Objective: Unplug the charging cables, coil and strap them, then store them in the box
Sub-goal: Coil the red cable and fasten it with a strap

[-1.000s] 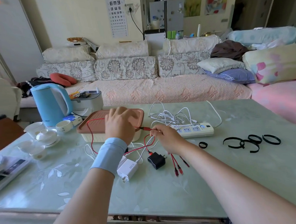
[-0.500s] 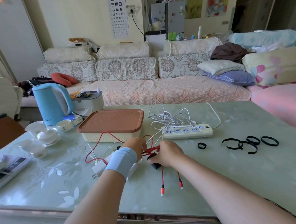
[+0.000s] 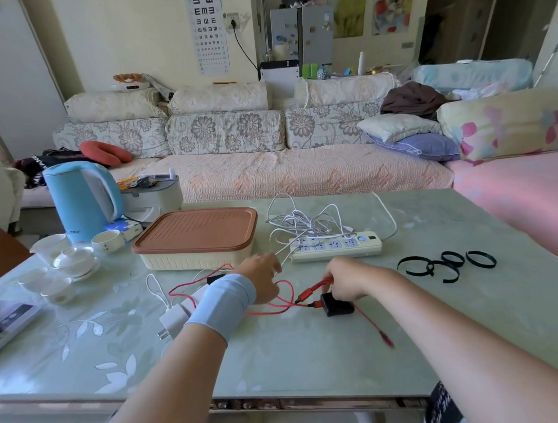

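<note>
From the head view, the red cable (image 3: pixel 284 295) lies loose on the table (image 3: pixel 311 365) between the two hands, already out of the strip (image 3: pixel 336 246). Its black charger (image 3: pixel 337 308) rests flat just under the right hand (image 3: pixel 350 278).

The right hand pinches a bunch of red strands near their plug ends, lifting them a little off the glass. This looks like gathering the branches together so the coil can start from one end. One red tail runs off toward the near right and is blurred.

The left hand (image 3: pixel 262 278) sits over the wide red loop with its back to the camera and its fingers curled down. I cannot tell whether it actually holds the cable or only hovers on it. It probably steadies the slack so the loop does not drag.

The white cables (image 3: pixel 304 223) are heaped behind the strip, and at least some seem to be plugged in there. A white charger (image 3: pixel 173 319) lies by the left forearm with its prongs up.

The box (image 3: pixel 196 257) stands just beyond the left hand with its lid on, so nothing is stored yet. The straps (image 3: pixel 448 263) lie in a row to the right, apart from the cables but within reach of the right hand, ready for use once a coil is made.
</note>
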